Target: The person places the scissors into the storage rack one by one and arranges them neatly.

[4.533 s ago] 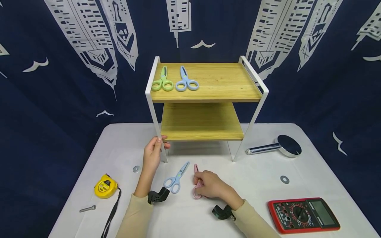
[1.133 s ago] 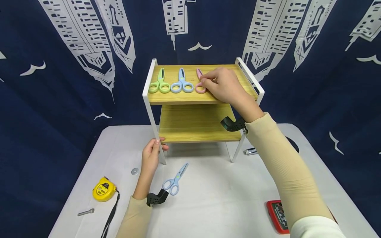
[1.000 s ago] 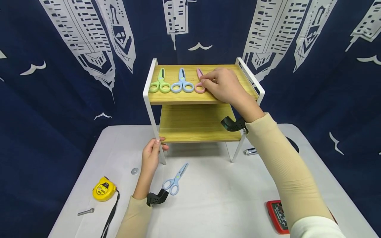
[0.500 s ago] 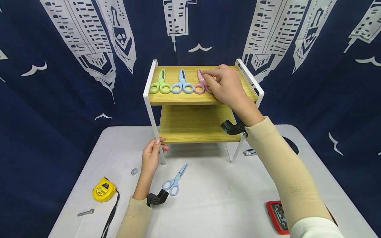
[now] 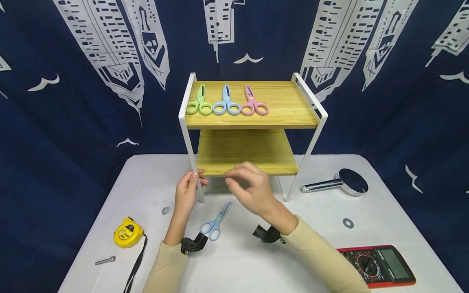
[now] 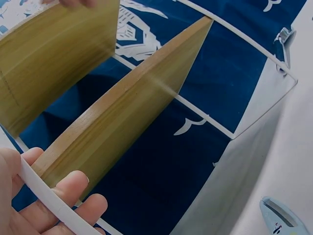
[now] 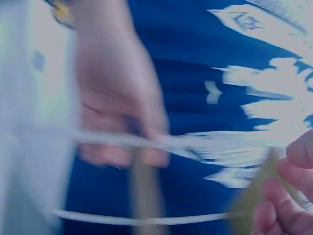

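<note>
The left hand (image 5: 186, 194) grips the front left white leg of the two-tier shelf rack (image 5: 190, 134), fingers and thumb curled round the thin bar, as the left wrist view confirms. The right hand (image 5: 253, 191) hangs in the air in front of the lower shelf, above the table (image 5: 293, 252), holding nothing; its fingers look loosely bent, though motion blur in both views makes their exact pose hard to read. Just below and left of it, a blue pair of scissors (image 5: 216, 221) lies flat on the table, between the two wrists and touched by neither. On the top shelf three pairs lie side by side with blades pointing back: green scissors (image 5: 199, 102), light blue scissors (image 5: 226, 103) and pink scissors (image 5: 253, 103). A yellow tape measure (image 5: 128, 232) sits at the left and a red multimeter (image 5: 377, 265) at the right.
</note>
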{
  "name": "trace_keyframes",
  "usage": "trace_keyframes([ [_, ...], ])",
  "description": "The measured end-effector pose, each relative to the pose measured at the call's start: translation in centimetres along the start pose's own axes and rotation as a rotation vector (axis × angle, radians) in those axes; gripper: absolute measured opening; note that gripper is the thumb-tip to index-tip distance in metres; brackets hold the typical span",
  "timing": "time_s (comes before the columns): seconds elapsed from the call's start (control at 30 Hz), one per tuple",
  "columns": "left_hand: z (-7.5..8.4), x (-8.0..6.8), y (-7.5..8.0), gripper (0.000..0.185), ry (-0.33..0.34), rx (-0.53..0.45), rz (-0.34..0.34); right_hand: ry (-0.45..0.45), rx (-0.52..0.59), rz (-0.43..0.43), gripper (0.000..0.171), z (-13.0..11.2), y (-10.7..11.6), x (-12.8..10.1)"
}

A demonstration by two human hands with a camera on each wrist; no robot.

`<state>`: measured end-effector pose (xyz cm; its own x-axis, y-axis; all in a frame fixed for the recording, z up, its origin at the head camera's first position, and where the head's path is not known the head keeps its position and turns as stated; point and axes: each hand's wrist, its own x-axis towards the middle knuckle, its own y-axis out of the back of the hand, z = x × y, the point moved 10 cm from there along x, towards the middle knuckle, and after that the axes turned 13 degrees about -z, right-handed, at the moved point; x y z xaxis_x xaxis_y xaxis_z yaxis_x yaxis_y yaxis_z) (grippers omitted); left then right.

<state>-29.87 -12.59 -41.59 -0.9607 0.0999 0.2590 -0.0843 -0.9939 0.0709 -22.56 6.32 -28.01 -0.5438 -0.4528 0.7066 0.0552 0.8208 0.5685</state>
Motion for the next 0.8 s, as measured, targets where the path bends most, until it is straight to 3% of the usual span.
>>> trace_keyframes([
  [0.1,0.1,0.0,-0.1,0.032,-0.002,-0.003,-0.007,-0.21,0.036,-0.193,0.014,2.9,-5.5,-2.9],
  [0.23,0.1,-0.1,-0.2,0.032,-0.001,-0.004,-0.01,-0.489,-0.017,-0.551,0.037,5.8,-12.5,-7.2],
  [0.3,0.0,-0.1,-0.3,0.033,-0.003,-0.002,-0.013,-0.581,-0.062,-0.694,0.049,6.7,-14.9,-9.2],
  [0.37,0.0,0.0,-0.4,0.033,-0.007,0.003,-0.016,-0.628,-0.114,-0.775,0.053,7.2,-16.3,-10.6],
  [0.53,0.0,0.1,-0.3,0.032,-0.009,0.005,-0.013,-0.636,-0.171,-0.787,0.044,7.4,-17.0,-11.7],
  [0.8,-0.2,0.1,0.0,0.032,0.009,-0.004,-0.007,-0.634,-0.152,-0.771,0.019,7.7,-15.6,-12.4],
])
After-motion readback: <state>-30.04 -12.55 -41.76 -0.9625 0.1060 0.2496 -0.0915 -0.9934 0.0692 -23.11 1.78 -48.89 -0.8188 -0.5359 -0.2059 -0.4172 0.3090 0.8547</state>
